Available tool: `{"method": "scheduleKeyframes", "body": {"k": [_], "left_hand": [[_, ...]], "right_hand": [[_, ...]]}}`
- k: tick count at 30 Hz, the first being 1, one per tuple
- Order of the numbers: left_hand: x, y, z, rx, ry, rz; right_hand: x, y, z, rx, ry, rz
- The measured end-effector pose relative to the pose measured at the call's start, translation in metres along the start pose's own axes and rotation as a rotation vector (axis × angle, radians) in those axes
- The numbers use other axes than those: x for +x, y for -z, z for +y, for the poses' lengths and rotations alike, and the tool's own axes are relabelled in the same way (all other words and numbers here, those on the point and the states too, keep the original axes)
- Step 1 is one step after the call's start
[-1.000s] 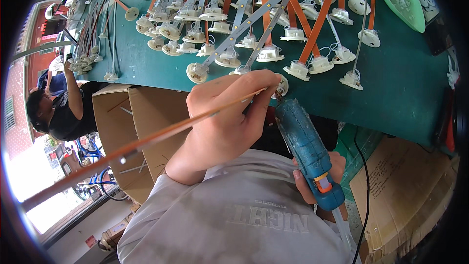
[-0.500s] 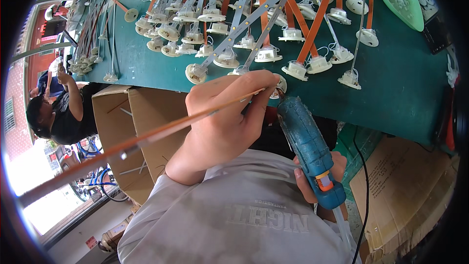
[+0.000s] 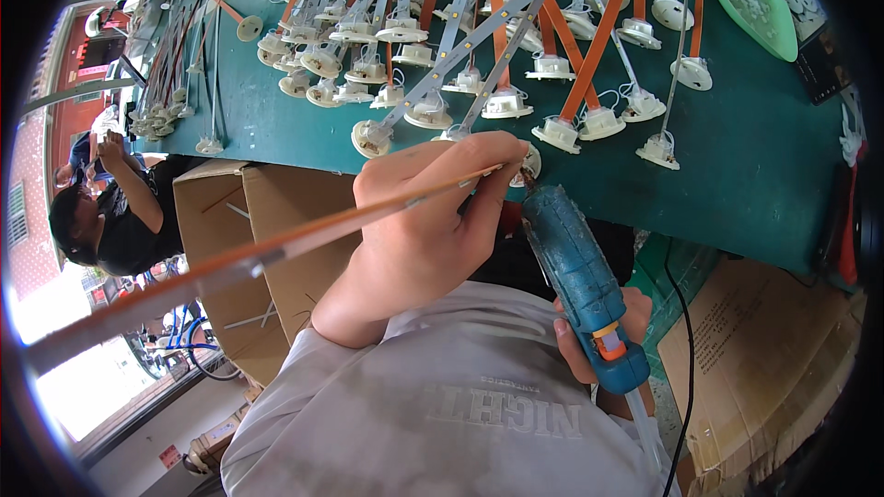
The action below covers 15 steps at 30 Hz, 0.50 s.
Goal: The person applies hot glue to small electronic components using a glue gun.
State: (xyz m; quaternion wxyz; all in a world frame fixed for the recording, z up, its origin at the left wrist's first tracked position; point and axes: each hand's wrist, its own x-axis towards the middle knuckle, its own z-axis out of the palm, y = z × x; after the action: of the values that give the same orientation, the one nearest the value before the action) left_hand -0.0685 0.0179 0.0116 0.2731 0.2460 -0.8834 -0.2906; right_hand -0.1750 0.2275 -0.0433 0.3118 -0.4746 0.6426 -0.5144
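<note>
My left hand [image 3: 428,212] is closed on a long, narrow LED strip [image 3: 313,230], orange on its edge, which slants from my fingertips toward the lower left. At its fingertip end is a round white cap [image 3: 529,166], partly covered by my fingers. A blue glue gun [image 3: 578,267] is in my right hand [image 3: 573,350], whose fingers wrap its handle and are partly hidden behind it. The gun's dark nozzle points up at the cap, touching or nearly so. A clear glue stick [image 3: 643,428] comes out of the gun's back end.
On the green table [image 3: 737,175], many LED strips with white caps [image 3: 506,103] lie ahead. A green tray [image 3: 764,14] of small clear pieces sits far right. An open cardboard box [image 3: 304,193] stands left, flattened cardboard [image 3: 764,359] right, beside a black cord [image 3: 686,340]. Another person [image 3: 120,212] sits left.
The glue gun has shifted very slightly, and the strip's near end has dipped a little. The person at the left has moved their raised arms. Both my grips stay the same.
</note>
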Motion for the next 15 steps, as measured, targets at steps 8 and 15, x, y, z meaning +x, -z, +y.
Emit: {"method": "scheduleKeyframes", "body": {"k": [8, 15], "left_hand": [[0.0004, 0.0001, 0.0010, -0.007, 0.000, -0.006], [0.0009, -0.0003, 0.0004, -0.019, 0.008, -0.008]], "right_hand": [[0.0065, -0.0035, -0.0020, 0.044, 0.071, 0.045], [0.0045, -0.0046, 0.0005, 0.039, 0.065, 0.044]]}}
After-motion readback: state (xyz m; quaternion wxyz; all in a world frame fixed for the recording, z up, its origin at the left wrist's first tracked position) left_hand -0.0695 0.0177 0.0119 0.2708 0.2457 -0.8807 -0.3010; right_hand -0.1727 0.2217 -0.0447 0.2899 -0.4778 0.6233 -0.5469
